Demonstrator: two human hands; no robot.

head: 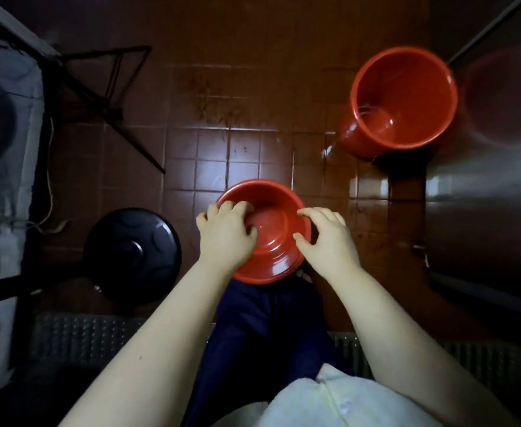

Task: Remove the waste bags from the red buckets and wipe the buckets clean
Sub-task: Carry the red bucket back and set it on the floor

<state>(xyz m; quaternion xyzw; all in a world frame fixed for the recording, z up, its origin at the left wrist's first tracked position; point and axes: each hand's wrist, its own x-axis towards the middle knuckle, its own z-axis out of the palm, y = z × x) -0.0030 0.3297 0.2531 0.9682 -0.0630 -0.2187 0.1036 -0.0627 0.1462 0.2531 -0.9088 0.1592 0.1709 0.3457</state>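
Note:
Two red buckets stand on the wet brown tiled floor. The near red bucket (271, 251) is just in front of my knees and shows no bag inside. My left hand (227, 234) grips its left rim, fingers curled down into it. My right hand (327, 238) holds the right rim, thumb on the inside and fingers bent over the edge. The far red bucket (407, 87) stands at the upper right, apart from both hands, its shiny inside bare apart from a faint glint near the bottom.
A black round lid (133, 254) lies on the floor left of the near bucket. A black wire stand (108, 97) leans at the upper left beside a metal counter (12, 124). A steel cabinet (484, 195) lines the right side. A floor grate (83, 337) runs along the bottom.

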